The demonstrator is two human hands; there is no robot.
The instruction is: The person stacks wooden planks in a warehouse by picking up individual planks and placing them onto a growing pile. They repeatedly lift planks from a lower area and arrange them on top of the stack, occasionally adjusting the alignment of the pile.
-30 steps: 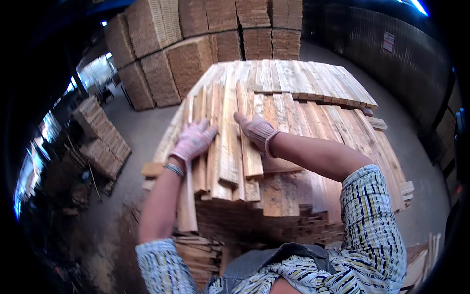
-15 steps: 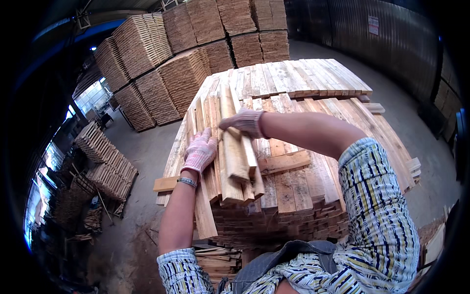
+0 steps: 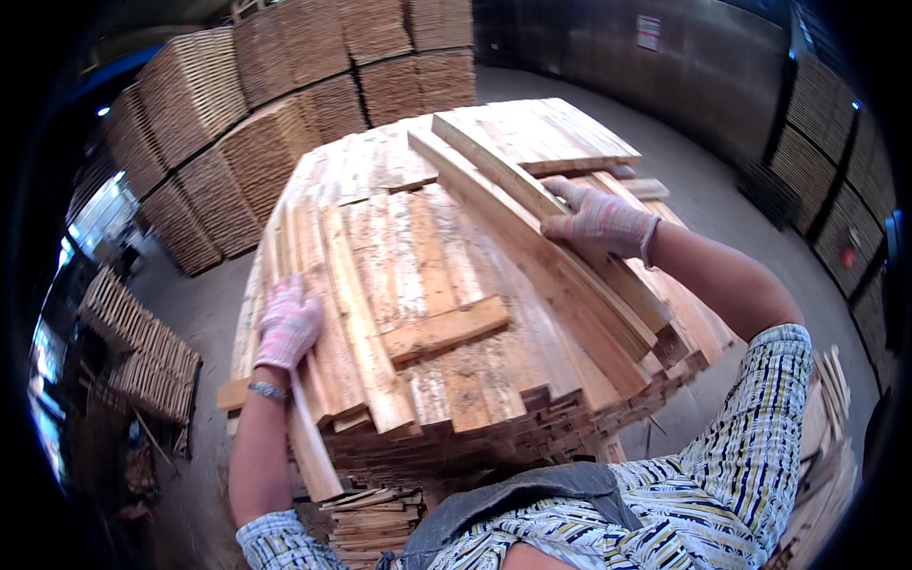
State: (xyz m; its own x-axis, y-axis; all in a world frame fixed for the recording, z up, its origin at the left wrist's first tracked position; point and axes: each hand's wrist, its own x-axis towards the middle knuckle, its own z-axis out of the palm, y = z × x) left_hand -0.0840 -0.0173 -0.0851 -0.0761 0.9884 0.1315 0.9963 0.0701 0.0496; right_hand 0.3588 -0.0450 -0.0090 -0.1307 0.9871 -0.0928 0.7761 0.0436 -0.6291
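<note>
My right hand [image 3: 600, 220], in a pale pink knitted glove, is closed on wooden boards [image 3: 532, 237] at the right side of a large plank stack. The boards lie at a slant, side by side, over the stack's top layer [image 3: 427, 223]; my palm hides part of them. At the left side my left hand [image 3: 291, 325], gloved alike, rests with fingers stretched out on loose boards [image 3: 332, 351]. Below that wrist a narrow board [image 3: 313, 446] sticks out past the near edge. A short crosspiece [image 3: 446, 330] lies across the planks between my hands.
Tall stacks of sawn planks [image 3: 285, 142] stand at the back left. A lower slatted pile [image 3: 152, 351] is on the floor at left. Beyond the stack on the right runs a dark metal wall [image 3: 646, 76], with more stacked timber [image 3: 817, 152]. Loose strips [image 3: 375, 522] lie near my body.
My right hand has moved from the left-hand pile to the right side, carrying boards with it. My left hand stays on the left boards. The view has turned to the right.
</note>
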